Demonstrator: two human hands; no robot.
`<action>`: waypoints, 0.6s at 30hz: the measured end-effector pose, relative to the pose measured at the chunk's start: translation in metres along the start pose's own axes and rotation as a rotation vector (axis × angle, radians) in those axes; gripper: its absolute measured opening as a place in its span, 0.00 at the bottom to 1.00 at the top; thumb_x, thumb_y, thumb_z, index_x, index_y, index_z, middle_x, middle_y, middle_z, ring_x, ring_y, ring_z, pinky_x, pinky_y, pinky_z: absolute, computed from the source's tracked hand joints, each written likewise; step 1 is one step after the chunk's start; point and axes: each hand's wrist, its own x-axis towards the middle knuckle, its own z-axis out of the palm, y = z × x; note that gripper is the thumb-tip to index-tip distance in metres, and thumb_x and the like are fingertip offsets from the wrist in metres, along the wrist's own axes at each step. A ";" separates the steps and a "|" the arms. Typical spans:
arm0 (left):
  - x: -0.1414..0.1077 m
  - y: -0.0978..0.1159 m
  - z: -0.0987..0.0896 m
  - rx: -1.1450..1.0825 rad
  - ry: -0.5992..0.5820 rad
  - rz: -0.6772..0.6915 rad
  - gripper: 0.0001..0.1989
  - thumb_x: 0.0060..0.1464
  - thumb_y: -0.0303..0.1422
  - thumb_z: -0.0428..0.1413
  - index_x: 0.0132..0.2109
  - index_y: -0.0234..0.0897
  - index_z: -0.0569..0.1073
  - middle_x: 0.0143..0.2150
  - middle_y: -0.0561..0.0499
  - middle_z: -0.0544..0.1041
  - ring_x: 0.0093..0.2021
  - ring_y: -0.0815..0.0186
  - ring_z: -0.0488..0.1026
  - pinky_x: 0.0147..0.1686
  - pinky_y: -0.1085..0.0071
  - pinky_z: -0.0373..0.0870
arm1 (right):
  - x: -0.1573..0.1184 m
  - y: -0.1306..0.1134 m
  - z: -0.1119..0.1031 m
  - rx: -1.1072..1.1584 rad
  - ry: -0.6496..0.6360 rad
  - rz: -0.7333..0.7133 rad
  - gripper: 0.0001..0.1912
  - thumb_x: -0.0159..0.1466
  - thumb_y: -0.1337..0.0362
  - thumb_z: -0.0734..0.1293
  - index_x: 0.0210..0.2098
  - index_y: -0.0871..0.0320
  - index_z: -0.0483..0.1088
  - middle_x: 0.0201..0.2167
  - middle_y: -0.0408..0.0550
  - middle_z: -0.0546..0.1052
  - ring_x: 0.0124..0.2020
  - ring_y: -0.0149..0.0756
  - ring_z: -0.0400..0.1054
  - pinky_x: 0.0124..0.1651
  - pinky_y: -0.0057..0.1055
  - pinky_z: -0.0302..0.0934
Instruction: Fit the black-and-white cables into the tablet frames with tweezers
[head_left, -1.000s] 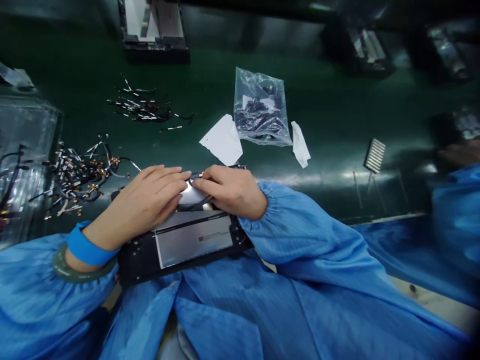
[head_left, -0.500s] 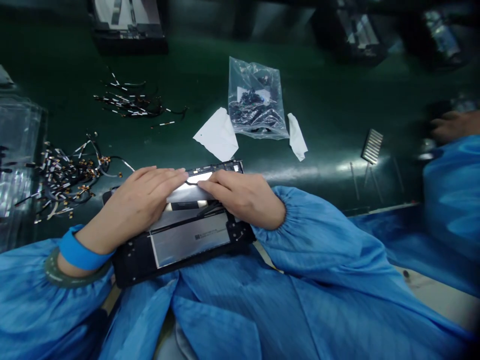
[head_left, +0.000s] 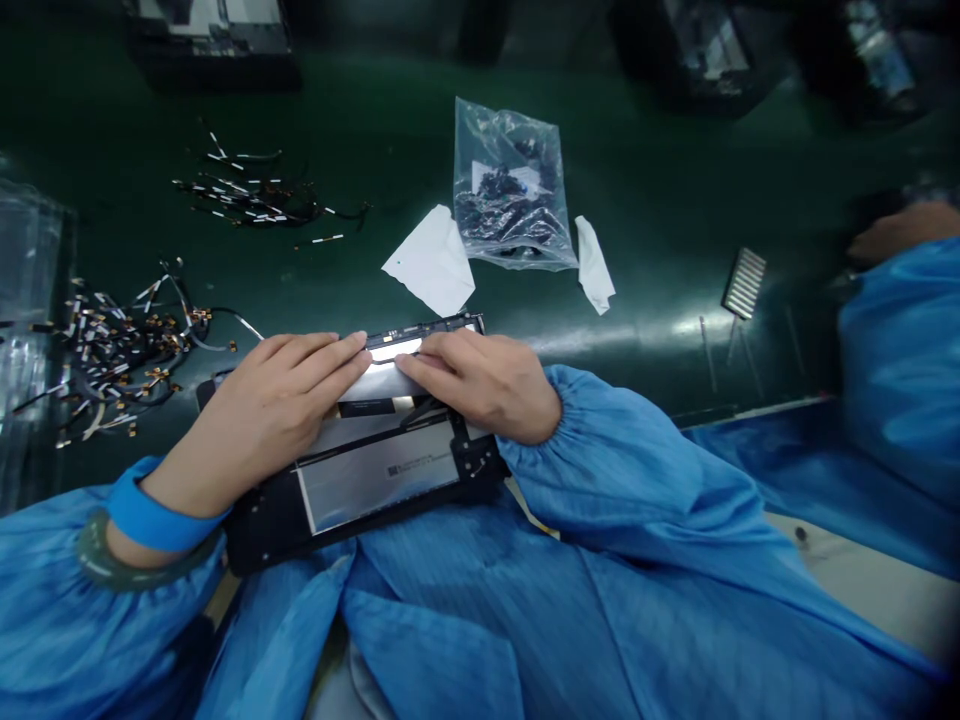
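An opened device with silver panels (head_left: 379, 475) and black framing lies tilted in front of my body, its far strip carrying small electronic parts. My left hand (head_left: 289, 400) rests flat across its left side, fingers stretched out. Its fingertips touch a thin black cable (head_left: 384, 361) at the bright silver strip; its thumb is hidden. From the other side, my right hand (head_left: 487, 385) pinches this cable between thumb and forefinger, close to the far edge. Both palms cover parts of the device.
Loose small cables (head_left: 120, 345) lie in a tangle at left, with another cable bunch (head_left: 255, 195) behind. A clear bag (head_left: 514, 190) of dark parts stands between white papers (head_left: 435, 262). At right are a ribbed metal piece (head_left: 745, 283) and a co-worker's hand (head_left: 904, 232).
The whole view has shifted slightly, moving the bench items left and up. My left fingertips sit a little farther apart. Both hands stay at the device's far edge, the thin cable between them.
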 end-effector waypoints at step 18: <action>-0.002 -0.002 0.003 -0.017 -0.050 -0.056 0.24 0.61 0.24 0.45 0.63 0.42 0.65 0.64 0.43 0.68 0.61 0.49 0.68 0.53 0.49 0.69 | -0.003 0.010 -0.009 0.112 -0.232 -0.028 0.17 0.71 0.71 0.55 0.52 0.60 0.71 0.45 0.51 0.78 0.36 0.34 0.65 0.29 0.32 0.55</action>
